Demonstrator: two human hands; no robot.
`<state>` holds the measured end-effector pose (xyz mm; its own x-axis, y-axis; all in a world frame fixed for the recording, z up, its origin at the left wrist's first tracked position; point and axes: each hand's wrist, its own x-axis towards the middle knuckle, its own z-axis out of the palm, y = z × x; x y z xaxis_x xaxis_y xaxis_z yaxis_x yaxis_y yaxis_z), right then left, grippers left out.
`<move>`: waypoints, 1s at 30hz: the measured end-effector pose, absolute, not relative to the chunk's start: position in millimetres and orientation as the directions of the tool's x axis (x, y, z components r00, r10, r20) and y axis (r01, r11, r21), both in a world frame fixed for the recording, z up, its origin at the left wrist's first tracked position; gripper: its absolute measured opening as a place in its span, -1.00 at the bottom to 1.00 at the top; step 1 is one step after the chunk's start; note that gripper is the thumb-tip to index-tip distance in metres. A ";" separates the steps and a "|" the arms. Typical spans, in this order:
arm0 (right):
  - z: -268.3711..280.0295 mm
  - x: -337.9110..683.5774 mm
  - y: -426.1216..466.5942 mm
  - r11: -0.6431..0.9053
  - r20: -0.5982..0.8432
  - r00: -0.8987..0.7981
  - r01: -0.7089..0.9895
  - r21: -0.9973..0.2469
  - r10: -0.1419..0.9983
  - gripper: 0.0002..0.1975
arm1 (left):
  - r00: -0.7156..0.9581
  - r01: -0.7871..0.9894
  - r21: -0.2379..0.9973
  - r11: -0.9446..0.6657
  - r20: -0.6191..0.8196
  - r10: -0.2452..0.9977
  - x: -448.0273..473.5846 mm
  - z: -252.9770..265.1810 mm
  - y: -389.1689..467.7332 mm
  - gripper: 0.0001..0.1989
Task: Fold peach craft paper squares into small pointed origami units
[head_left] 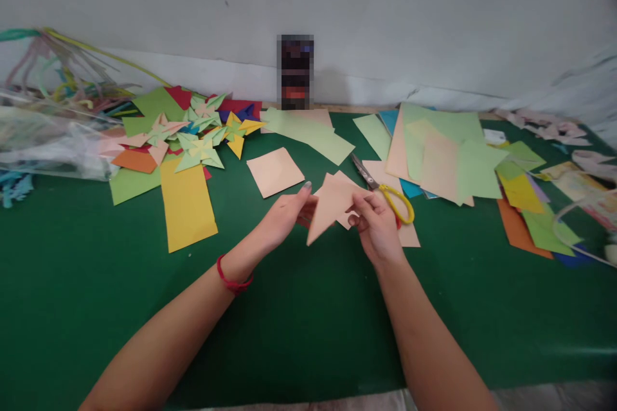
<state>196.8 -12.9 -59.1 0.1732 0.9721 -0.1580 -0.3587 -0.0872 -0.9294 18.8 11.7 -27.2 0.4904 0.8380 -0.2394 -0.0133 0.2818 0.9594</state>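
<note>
Between my two hands a folded piece of pale pink paper is held up over the table, one sharp corner pointing down. My left hand grips its left edge, the thumb raised; some of its fingers are hidden behind the paper. My right hand pinches the right side between thumb and fingers. Just behind my right hand lie scissors with yellow handles, on pale pink paper. A pink paper square rests flat beyond my left hand.
Folded paper stars and coloured sheets, one a yellow rectangle, lie at left beside a clear plastic bag. Green and pink sheets are stacked at back right, coloured scraps further right. A phone-like object, pixelated, leans against the wall.
</note>
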 end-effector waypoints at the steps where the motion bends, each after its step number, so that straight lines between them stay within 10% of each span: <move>1: -58.6 197.5 -12.9 -0.086 -0.157 0.168 -0.369 -0.925 0.973 -0.86 | 0.475 -0.011 0.969 0.247 -0.212 0.854 18.8 -28.5 12.4 -0.49; 8: -57.3 194.4 -15.3 -0.222 -0.229 -0.014 -0.315 -0.923 0.973 -0.75 | 0.487 0.115 0.916 -0.385 0.286 0.825 17.5 -28.3 9.0 -0.72; 13: -58.4 193.7 -15.9 -0.239 -0.254 -0.004 -0.362 -0.901 0.967 -0.69 | 0.443 0.189 0.846 -0.498 0.379 0.812 14.4 -27.6 9.4 -0.83; 21: -57.8 191.6 -16.6 -0.248 -0.250 -0.034 -0.301 -0.921 0.968 -0.74 | 0.437 0.235 0.867 -0.439 0.309 0.845 14.6 -22.6 8.7 -0.82; 30: -57.0 190.4 -13.0 -0.079 -0.164 0.222 -0.347 -0.935 0.961 -0.77 | 0.231 0.089 0.994 0.056 -0.075 0.970 16.7 -26.9 13.1 -0.64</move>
